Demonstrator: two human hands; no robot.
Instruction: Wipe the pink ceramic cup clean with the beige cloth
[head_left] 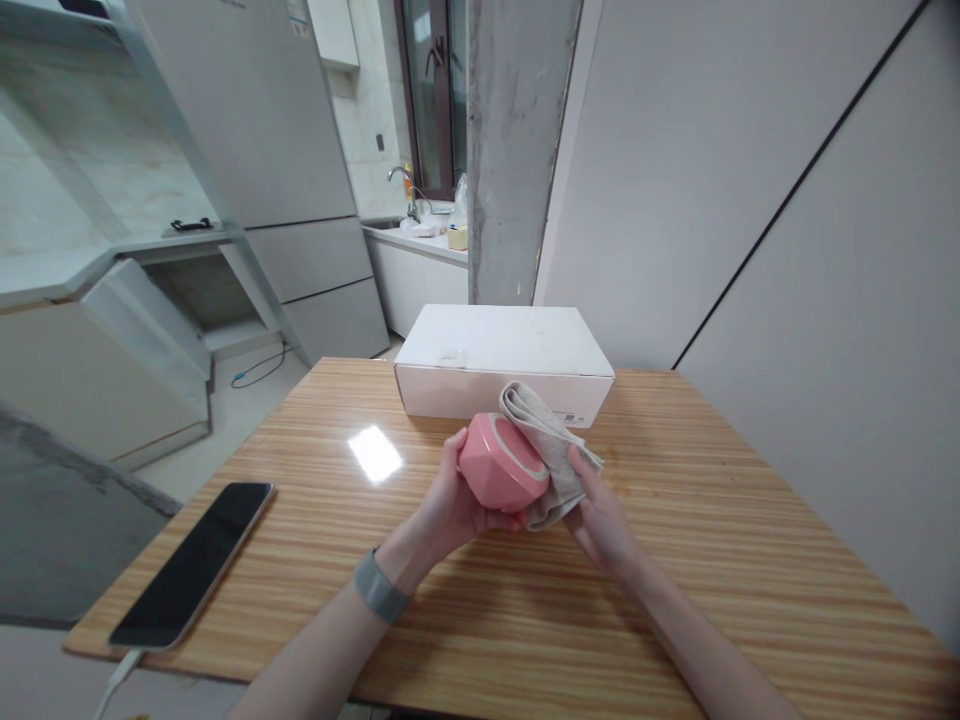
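A glossy pink ceramic bowl (496, 478) with faceted sides is tilted in the air above the table, its pale foot ring turned up and to the right. My left hand (466, 510) is wrapped around its left side and underside. Folded beige cloth (553, 462) lies against the bowl's right side and base. My right hand (596, 510) grips that cloth, thumb on top and the other fingers mostly hidden behind and below it. The inside of the bowl faces away from me.
Behind my hands a closed white box (504, 342) stands at the wooden table's (675, 560) far edge. A black-screened phone (196, 562) with a white cable (120, 680) lies at the left edge. Beyond are a grey fridge (247, 110), a sink tap (409, 185) and a white wall (720, 180).
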